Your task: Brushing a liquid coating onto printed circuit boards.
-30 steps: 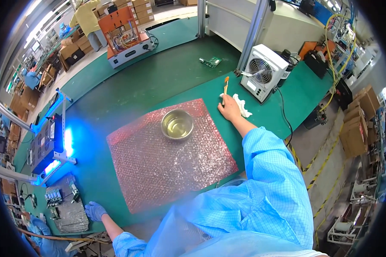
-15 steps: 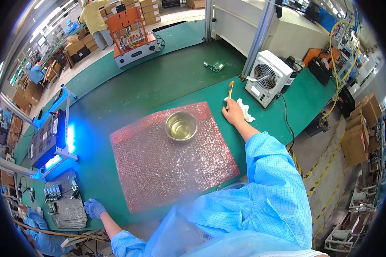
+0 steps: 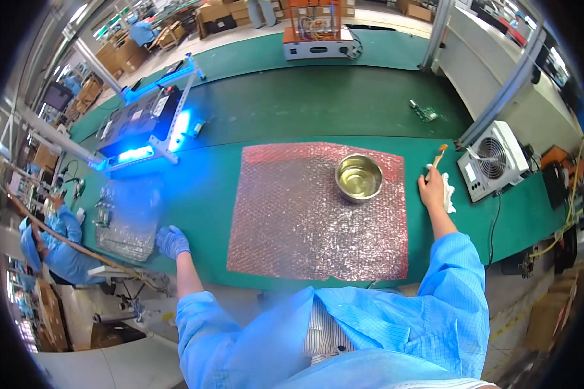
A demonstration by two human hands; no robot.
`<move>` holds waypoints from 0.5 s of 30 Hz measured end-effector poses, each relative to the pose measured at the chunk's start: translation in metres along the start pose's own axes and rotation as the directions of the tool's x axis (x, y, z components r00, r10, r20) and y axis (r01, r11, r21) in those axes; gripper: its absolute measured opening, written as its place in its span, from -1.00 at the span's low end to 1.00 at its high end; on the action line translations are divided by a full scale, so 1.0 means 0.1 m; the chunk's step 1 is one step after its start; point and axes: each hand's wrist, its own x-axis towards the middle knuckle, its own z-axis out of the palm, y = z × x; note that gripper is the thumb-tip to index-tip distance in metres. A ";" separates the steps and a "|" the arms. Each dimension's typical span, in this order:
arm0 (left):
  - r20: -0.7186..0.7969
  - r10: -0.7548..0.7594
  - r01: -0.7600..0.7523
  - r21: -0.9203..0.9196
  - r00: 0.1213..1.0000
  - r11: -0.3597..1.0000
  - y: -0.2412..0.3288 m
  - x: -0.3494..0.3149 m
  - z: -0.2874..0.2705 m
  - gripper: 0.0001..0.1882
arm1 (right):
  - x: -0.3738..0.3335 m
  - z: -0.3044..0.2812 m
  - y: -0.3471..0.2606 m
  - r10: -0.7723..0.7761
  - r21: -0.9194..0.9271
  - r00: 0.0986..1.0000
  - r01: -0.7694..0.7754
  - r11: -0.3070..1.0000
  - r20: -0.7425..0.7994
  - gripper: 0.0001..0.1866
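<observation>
Right hand [image 3: 431,189], bare, forearm stretched forward over the bench [image 3: 209,259], fingers round a brush [image 3: 438,157] tilted toward the far edge; white cloth [image 3: 448,193] just beside the hand. Left hand [image 3: 172,242], gloved, back upward, near the front edge beside plastic bags [image 3: 130,223] at the left; whether it grips anything cannot be told. Between the hands: a bubble-wrap sheet [image 3: 305,220], with a metal bowl [image 3: 359,178] of yellowish liquid toward its far right corner. Beyond the bags, a black unit [image 3: 136,120], blue-lit; right of the brush, a white fan unit [image 3: 493,159] stands in the way
</observation>
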 end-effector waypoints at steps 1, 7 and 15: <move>-0.009 0.008 -0.008 -0.024 1.000 1.000 -0.02 0.00 0.00 -0.59 | 0.00 0.02 -0.01 -0.007 -0.001 1.000 0.007 1.000 0.000 -0.59; -0.059 -0.014 0.012 -0.038 0.998 0.999 -0.05 -0.02 -0.01 -0.62 | 0.03 0.04 -0.04 -0.027 -0.012 1.000 0.027 1.000 0.002 -0.59; -0.050 -0.016 0.014 -0.051 0.999 0.999 -0.03 -0.02 -0.01 -0.60 | 0.03 0.05 -0.02 -0.051 -0.036 0.998 0.049 0.998 -0.031 -0.59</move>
